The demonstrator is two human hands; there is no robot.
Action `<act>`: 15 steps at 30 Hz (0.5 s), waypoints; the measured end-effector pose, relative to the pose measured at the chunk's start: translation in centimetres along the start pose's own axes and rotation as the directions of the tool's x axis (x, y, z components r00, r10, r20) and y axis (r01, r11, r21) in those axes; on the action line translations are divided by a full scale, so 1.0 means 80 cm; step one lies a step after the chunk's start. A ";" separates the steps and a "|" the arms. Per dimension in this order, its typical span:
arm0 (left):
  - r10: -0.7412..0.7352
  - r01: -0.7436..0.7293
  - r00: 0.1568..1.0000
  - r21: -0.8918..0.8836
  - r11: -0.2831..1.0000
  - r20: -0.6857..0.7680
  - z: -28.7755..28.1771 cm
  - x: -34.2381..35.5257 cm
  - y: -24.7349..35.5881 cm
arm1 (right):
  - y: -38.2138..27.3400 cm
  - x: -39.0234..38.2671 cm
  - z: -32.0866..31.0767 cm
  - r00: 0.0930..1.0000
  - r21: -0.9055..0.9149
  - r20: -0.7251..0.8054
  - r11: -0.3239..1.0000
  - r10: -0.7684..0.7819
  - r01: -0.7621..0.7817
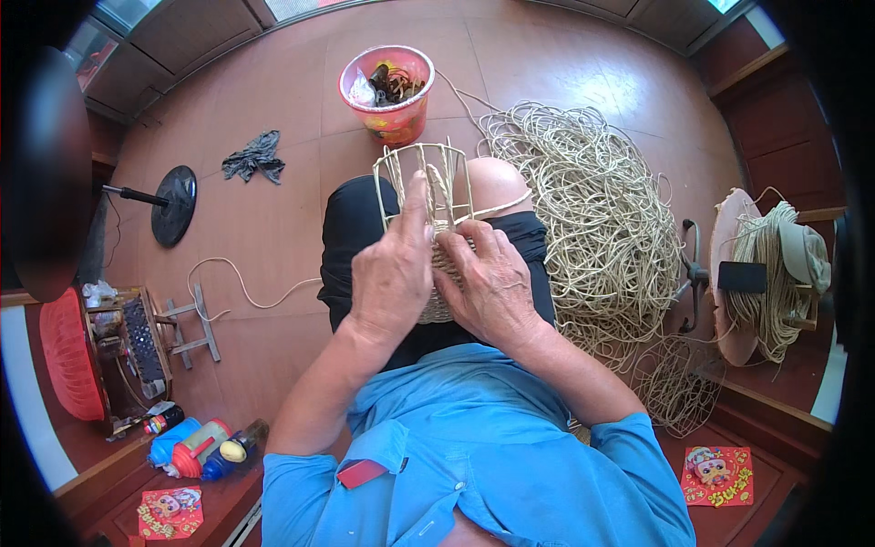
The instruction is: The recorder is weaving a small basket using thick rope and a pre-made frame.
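One left hand, one right hand, touching a basket (part-woven).

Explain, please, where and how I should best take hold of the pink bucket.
Probably pinch the bucket by the left part of its rim, coming from above left: it stands upright, its open top offers an edge, and the heap of cord lies to its right.

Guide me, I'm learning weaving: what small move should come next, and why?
Probably pull the cord snug with the right hand, the left hand steadying the frame: that cord curves across the right knee, and above the woven part the sides look open.
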State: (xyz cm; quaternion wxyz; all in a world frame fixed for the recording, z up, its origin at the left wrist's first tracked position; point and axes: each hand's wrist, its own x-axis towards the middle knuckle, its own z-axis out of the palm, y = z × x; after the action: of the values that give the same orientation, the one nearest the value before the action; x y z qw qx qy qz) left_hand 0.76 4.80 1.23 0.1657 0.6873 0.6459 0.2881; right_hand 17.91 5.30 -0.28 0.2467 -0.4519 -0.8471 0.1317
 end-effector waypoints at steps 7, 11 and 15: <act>-0.185 0.191 0.980 -0.084 0.978 0.069 0.028 0.003 0.004 | 0.000 0.004 -0.001 0.998 0.030 -0.058 1.000 0.000 0.001; -0.198 0.187 0.980 -0.311 0.932 -0.001 0.030 0.002 0.001 | 0.001 0.002 -0.002 0.999 0.053 -0.042 0.998 0.020 -0.018; -0.152 0.122 0.984 -0.278 0.953 -0.088 0.032 -0.005 -0.001 | 0.000 0.001 -0.001 0.998 0.062 -0.064 0.998 0.008 -0.004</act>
State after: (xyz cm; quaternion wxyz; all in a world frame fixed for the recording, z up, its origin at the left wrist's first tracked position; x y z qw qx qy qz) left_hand 2.31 4.81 -0.88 0.2426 0.5947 0.6545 0.3988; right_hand 17.91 5.39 -0.15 0.2870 -0.4505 -0.8331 0.1439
